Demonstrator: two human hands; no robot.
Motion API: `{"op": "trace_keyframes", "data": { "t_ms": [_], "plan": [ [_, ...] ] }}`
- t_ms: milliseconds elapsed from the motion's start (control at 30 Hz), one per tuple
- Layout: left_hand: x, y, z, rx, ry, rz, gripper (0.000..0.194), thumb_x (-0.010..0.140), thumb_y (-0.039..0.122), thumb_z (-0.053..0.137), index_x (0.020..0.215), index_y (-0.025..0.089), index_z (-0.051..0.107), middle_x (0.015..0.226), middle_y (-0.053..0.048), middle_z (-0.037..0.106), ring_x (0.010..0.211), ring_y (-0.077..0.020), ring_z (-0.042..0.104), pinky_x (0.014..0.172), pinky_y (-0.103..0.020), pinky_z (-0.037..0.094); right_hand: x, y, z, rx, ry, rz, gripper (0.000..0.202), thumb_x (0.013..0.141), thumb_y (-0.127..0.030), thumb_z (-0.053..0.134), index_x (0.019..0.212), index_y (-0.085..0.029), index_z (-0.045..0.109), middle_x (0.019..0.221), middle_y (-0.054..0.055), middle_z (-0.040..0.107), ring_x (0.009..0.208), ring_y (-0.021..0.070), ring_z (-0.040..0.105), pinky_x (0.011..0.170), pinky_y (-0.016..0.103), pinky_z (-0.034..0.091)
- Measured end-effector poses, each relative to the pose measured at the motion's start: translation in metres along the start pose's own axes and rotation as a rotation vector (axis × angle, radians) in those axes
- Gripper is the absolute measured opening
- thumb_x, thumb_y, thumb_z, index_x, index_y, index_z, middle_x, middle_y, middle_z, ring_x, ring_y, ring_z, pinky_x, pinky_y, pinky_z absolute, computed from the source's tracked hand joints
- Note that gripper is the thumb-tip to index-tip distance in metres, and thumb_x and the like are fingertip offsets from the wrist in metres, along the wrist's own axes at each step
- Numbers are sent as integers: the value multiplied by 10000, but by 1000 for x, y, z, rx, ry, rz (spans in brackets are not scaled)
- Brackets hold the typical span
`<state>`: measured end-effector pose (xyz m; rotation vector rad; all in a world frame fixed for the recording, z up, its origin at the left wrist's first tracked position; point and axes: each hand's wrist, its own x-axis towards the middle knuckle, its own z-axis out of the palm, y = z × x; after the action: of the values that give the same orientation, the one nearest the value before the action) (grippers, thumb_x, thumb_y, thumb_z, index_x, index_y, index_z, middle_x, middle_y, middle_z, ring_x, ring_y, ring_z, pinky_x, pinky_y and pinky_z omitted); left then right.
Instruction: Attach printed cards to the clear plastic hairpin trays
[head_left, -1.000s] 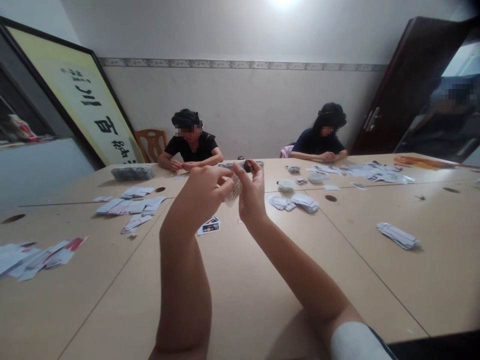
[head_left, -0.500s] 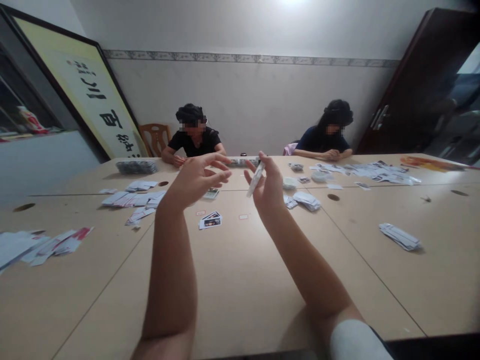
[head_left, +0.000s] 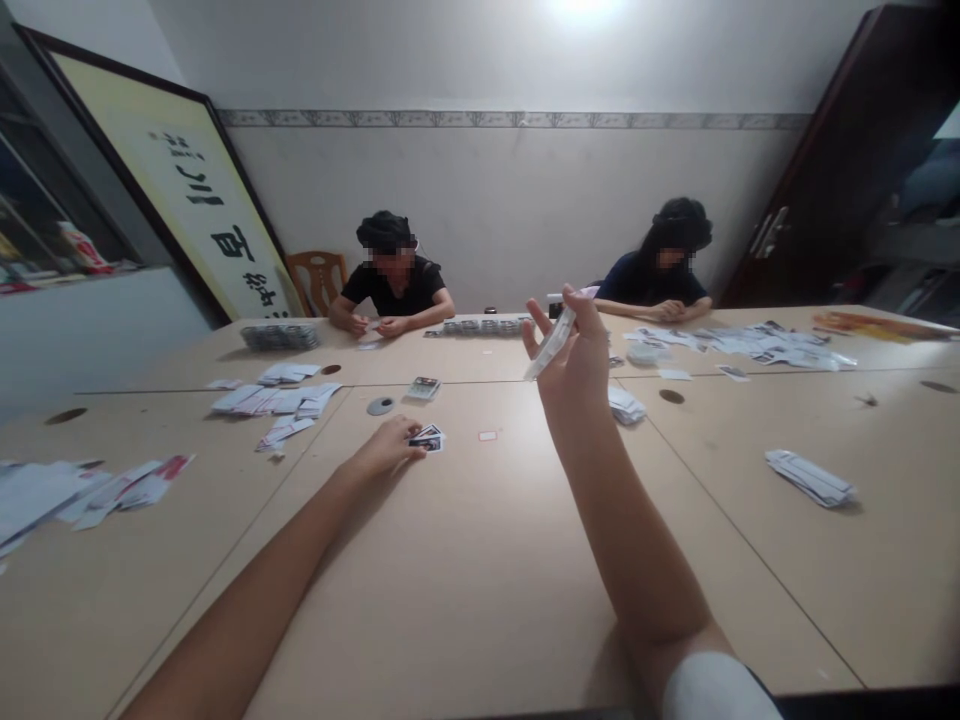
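Note:
Down on the table (head_left: 450, 560), my left hand (head_left: 394, 445) has its fingers closed at the left edge of a few small dark-printed cards (head_left: 430, 437). My right hand (head_left: 574, 345) is raised above the table and grips a thin, clear-white flat case (head_left: 553, 345) between thumb and fingers. To the right of the cards lies a small red-edged label (head_left: 487, 436). Behind them are a round grey disc (head_left: 381, 406) and a clear case with a dark picture (head_left: 424, 388).
White paper slips (head_left: 277, 398) spread on the left, and a folded bundle (head_left: 810, 477) lies right. Stacked cases (head_left: 280, 337) and a case row (head_left: 487, 327) stand at the back. Two people (head_left: 397, 290) sit across the table, near a paper pile (head_left: 735, 342).
My left hand has come down from mid-air onto the cards, and a small label beside them is no longer visible. My right hand has shifted right with the case.

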<state>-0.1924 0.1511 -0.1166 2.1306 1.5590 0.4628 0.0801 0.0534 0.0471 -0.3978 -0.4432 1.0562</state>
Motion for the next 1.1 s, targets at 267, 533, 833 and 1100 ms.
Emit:
{"op": "trace_keyframes", "data": {
  "t_ms": [267, 533, 833, 1100],
  "plan": [
    [-3, -5, 0, -255, 55, -97, 450, 583, 338, 769, 980, 133, 711, 903, -71, 753, 847, -274, 683, 640, -295, 487, -1, 1, 0, -50, -12, -2, 384, 621, -340, 749, 925, -246, 536, 1184, 27, 537, 1147, 245, 649, 924, 425, 538],
    [5, -21, 7, -387, 193, -87, 572, 526, 457, 797, 978, 124, 686, 1012, -140, 754, 951, -311, 696, 719, -338, 540, -4, 4, 0, -34, -12, -2, 383, 642, -320, 765, 935, -244, 532, 1057, 3, 552, 1057, 208, 665, 839, 351, 537],
    [7, -21, 11, -260, 284, -49, 575, 647, 553, 714, 1064, 160, 674, 1019, -117, 750, 917, -300, 715, 745, -362, 551, -7, 7, 6, 2, 56, 49, 395, 673, -274, 751, 993, -258, 521, 983, -29, 578, 937, 158, 690, 761, 304, 536],
    [0, -12, 11, 131, 332, -8, 443, 755, 500, 696, 1095, 218, 725, 1029, -112, 766, 1001, -320, 695, 857, -363, 510, -7, 18, 8, 5, 43, 77, 409, 681, -290, 749, 1011, -253, 510, 1023, -5, 599, 944, 174, 690, 740, 312, 545]
  ]
}}
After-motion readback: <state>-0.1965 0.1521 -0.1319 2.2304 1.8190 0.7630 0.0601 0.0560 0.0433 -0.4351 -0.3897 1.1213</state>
